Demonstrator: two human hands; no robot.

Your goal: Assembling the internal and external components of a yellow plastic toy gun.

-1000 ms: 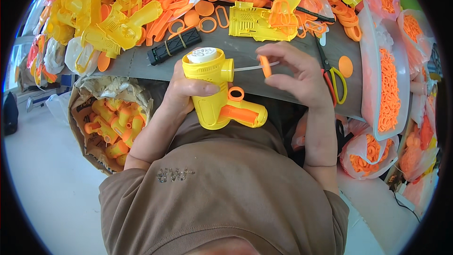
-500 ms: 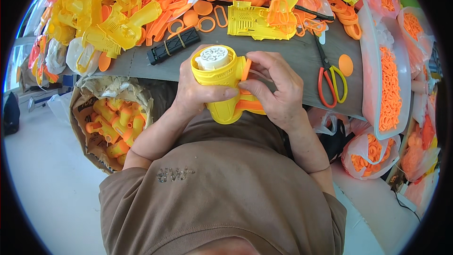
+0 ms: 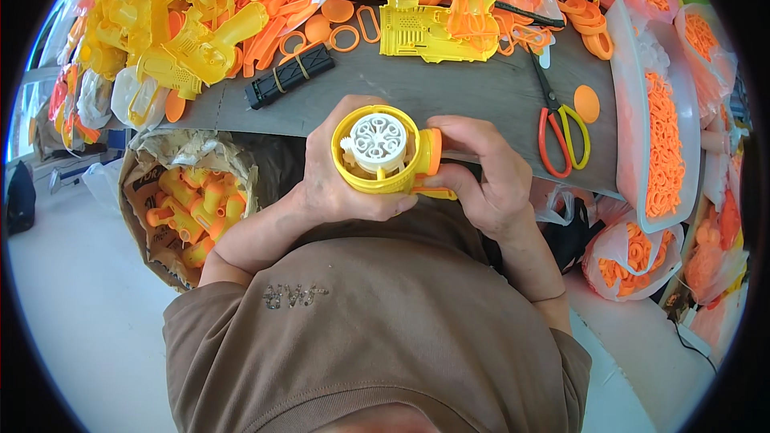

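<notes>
A yellow toy bubble gun [image 3: 377, 185] is held in front of me over the table's near edge, its round open end facing up. Inside that end sits a white wheel [image 3: 378, 137] with several ring-shaped openings. My left hand [image 3: 325, 164] is wrapped round the left side of the yellow body, thumb across its near side. On the right side, an orange round piece [image 3: 434, 151] sticks out from the body. My right hand [image 3: 493, 176] curls round this piece, forefinger above it and thumb below. Parts of the gun's lower body are hidden from view.
Yellow shells [image 3: 200, 44] and orange parts pile along the back. A black battery-like block [image 3: 289, 76], scissors [image 3: 553, 128] and an orange disc [image 3: 586, 103] lie on the table [image 3: 521, 84]. A bin of orange rings [image 3: 664, 144] stands right, a box of assembled toys [image 3: 138, 224] left.
The bubble gun has tipped so its open end with the white wheel now faces up. My right fingers have shifted from pinching the orange piece's edge to curling round it.
</notes>
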